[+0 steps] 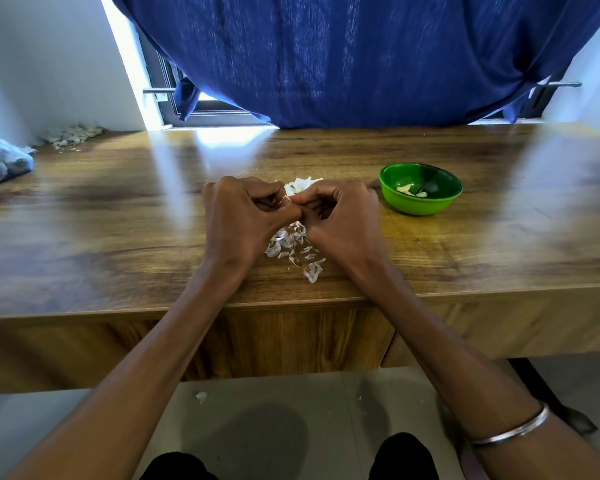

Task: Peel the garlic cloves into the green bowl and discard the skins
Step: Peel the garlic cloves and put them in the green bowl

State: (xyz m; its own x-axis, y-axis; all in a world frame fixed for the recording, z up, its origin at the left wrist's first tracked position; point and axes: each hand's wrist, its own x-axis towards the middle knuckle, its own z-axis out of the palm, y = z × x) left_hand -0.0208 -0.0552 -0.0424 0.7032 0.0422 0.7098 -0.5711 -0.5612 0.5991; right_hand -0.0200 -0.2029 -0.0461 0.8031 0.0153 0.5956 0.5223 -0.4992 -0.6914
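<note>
Clove hidden inside curled fingers point(274, 202); skins point(293, 249) partly covered.

One green bowl point(420, 188), two hands point(243, 216) point(343, 220)

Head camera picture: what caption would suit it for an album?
Both hands, left and right, peel garlic beside a green bowl.

1. You find no text, label, brand, number or sign to read anywhere in this view.
</note>
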